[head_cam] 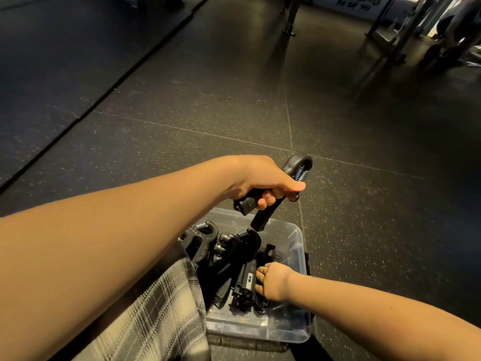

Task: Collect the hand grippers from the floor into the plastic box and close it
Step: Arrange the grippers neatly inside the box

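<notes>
1. The left hand (263,183) reaches in from the left. It is closed round one handle of a black gripper (279,196) and holds it in the air just above the far rim of the box.
2. The gripper's long axis runs on a slant. Its curved spring end points up and to the right, away from the person. Its two handles point down and to the left, toward the open box, and the free handle's tip hangs just over the pile.
3. The right hand (273,282) is down inside the box, with its fingers (260,270) against a gripper in the pile. I cannot tell whether they clasp it or only steady it.
4. The pile (229,256) is made of black grippers lying crosswise over one another. It fills the left and middle of the box.
5. The box (299,235) is clear plastic and open at the top. It stands on the floor in front of the person, beside a plaid cloth (156,308).
6. The floor (338,126) is dark speckled rubber tile. No other gripper shows on the part in view.
7. The step in hand looks like adding this gripper to the box. The next move would be to lower it handles first into the freer right side and let go. The pile must sit below the rim before the box can be closed.
</notes>
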